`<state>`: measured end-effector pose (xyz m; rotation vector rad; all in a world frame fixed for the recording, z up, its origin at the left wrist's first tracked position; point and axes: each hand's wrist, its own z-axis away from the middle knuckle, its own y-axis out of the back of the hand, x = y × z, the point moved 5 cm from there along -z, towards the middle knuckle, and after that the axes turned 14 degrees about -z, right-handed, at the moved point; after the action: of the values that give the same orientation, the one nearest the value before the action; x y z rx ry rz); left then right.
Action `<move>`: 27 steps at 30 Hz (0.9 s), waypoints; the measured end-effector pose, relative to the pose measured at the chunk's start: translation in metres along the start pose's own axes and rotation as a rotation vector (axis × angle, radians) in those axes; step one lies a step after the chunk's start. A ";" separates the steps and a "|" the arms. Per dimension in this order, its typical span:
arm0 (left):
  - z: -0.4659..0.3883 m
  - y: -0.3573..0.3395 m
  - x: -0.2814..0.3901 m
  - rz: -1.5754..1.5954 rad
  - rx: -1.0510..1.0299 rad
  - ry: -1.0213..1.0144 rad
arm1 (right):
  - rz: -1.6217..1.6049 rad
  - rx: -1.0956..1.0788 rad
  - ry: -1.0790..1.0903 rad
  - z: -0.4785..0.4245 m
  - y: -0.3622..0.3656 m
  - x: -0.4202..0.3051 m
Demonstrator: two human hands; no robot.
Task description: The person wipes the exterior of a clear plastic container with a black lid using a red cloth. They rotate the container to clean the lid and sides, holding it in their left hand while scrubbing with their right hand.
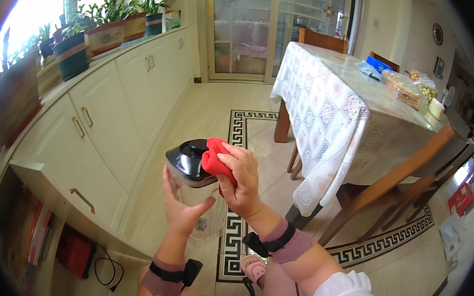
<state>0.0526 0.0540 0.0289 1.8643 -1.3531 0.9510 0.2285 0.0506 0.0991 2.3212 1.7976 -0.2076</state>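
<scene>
A clear container, perhaps a blender jar, with a glossy black lid (185, 159) is held up in front of me, above the floor. Around its near left side curves my left hand (182, 203), fingers along the clear wall and thumb spread out to the right. My right hand (241, 177) grips a bunched red cloth (217, 160) and presses it to the right side of the black lid. The container's underside is mostly hidden.
White cabinets (104, 134) with potted plants (70, 57) on top run along the left. To the right stand a table with a patterned tablecloth (317, 94) and a wooden chair (408, 167). A black cable (110, 269) lies on the lower left shelf.
</scene>
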 end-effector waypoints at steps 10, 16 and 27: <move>0.000 0.006 -0.003 0.192 -0.060 0.186 | -0.176 0.390 -0.423 0.013 0.023 0.038; -0.001 -0.017 -0.002 0.165 -0.072 0.188 | 0.092 -0.254 0.084 0.000 -0.018 -0.034; -0.003 0.014 -0.007 0.291 -0.003 0.164 | -0.460 0.172 -0.588 0.040 -0.020 0.048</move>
<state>0.0371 0.0563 0.0261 1.5737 -1.5472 1.2177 0.2217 0.0913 0.0482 1.6338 1.9895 -1.0242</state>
